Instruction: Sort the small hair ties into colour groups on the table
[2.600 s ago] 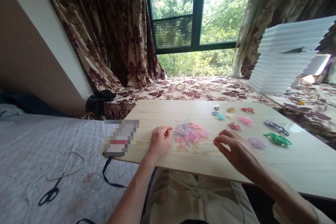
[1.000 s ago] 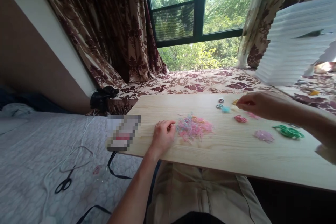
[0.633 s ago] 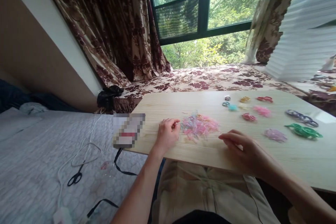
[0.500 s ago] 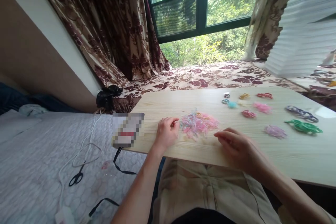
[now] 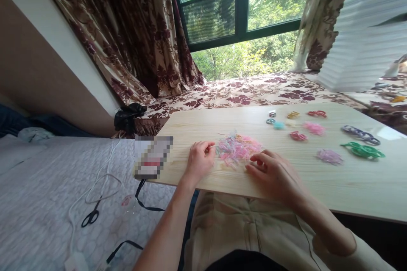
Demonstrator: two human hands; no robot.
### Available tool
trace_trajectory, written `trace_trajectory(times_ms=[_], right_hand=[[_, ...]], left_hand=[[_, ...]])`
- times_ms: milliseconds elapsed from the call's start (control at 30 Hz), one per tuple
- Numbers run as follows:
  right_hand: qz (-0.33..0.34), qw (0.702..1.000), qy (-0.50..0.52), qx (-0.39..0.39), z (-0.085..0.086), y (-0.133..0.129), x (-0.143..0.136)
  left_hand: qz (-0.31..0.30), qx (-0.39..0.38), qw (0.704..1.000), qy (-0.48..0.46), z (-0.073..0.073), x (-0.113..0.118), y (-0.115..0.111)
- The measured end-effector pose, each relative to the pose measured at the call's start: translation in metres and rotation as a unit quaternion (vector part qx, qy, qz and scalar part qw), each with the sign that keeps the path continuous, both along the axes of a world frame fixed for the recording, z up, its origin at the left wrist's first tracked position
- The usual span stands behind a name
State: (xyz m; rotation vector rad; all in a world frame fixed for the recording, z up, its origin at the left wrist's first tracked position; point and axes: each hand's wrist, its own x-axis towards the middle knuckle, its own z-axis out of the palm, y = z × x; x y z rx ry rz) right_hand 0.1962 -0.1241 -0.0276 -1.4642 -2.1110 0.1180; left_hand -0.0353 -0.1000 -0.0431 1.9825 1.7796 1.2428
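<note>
A loose pile of thin pastel rubber bands (image 5: 239,148), pink, blue, lilac and yellow mixed, lies on the pale wooden table (image 5: 203,120). Against its left edge rests my left hand (image 5: 200,160), fingers curled in; whatever they may grip is hidden. My right hand (image 5: 276,175) is at the pile's lower right, its thumb and forefinger apart and nothing visible between them. Sorted by colour to the right are a lilac heap (image 5: 330,156), a pink heap (image 5: 314,128) and a small turquoise heap (image 5: 278,125).
Larger hair ties lie farther right: green (image 5: 364,150), dark purple (image 5: 361,134), red (image 5: 317,113), rose (image 5: 298,136) and yellow (image 5: 293,114). A blurred-out flat object (image 5: 154,157) sits at the table's left edge. Black scissors (image 5: 90,217) and white cable lie on the bed (image 5: 47,194).
My right hand has moved left, closer to the pile, and its fingers have spread slightly. My left hand stays by the pile's left edge. The view has shifted a little.
</note>
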Motion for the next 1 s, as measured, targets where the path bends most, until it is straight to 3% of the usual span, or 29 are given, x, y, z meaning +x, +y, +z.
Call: trace_trajectory(times_ms=[733,1000], right_hand=[[-0.016,1.000,-0.013,0.008,-0.002,-0.001,0.001],[-0.007,0.998,-0.029,0.047,-0.002,-0.014,0.017]], left_hand=[[-0.004,0.005,1.000,-0.008,-0.002,0.000,0.001],[-0.003,0.006,1.000,-0.007,0.000,0.000,0.000]])
